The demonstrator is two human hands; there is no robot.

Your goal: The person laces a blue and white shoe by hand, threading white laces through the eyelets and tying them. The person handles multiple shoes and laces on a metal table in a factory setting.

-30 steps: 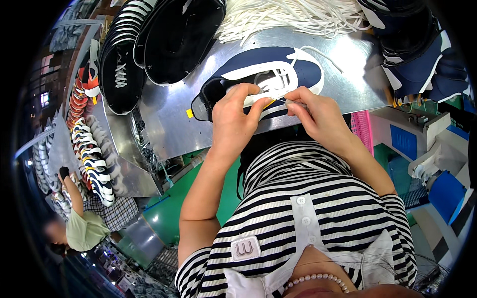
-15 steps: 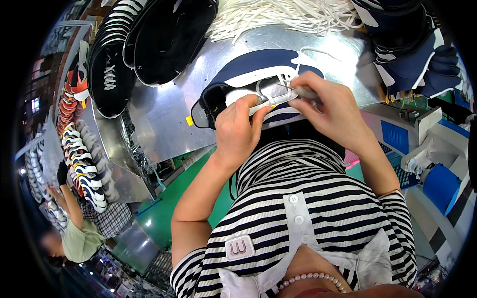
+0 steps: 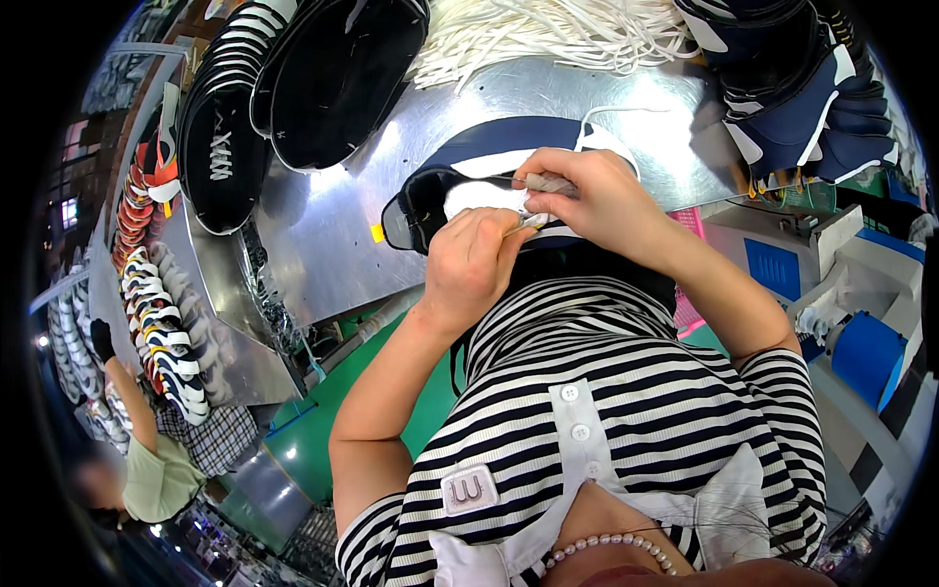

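Observation:
A navy and white shoe upper (image 3: 507, 139) lies on its side on the metal table, its dark-lined collar to the left and a yellow tab at the heel. My left hand (image 3: 471, 256) is closed in a pinch on the near eyelet edge of the upper. Just above, my right hand (image 3: 602, 196) grips a slim tool (image 3: 550, 184) with a pale wrapped handle, its thin tip pointing left over the white tongue (image 3: 479, 199). A white shoelace (image 3: 626, 110) runs from the upper onto the table beyond. My fingers hide the eyelets.
A heap of white laces (image 3: 548, 34) lies at the table's far edge. Black shoe uppers (image 3: 333, 93) stand at the far left, stacked navy uppers (image 3: 782, 117) at the far right. Blue and grey machinery (image 3: 866, 357) stands right. Another person (image 3: 161, 474) works at the left.
My right hand has moved left with the tool, from the lacing near the toe to above my left hand. The left hand keeps its pinch on the upper's edge.

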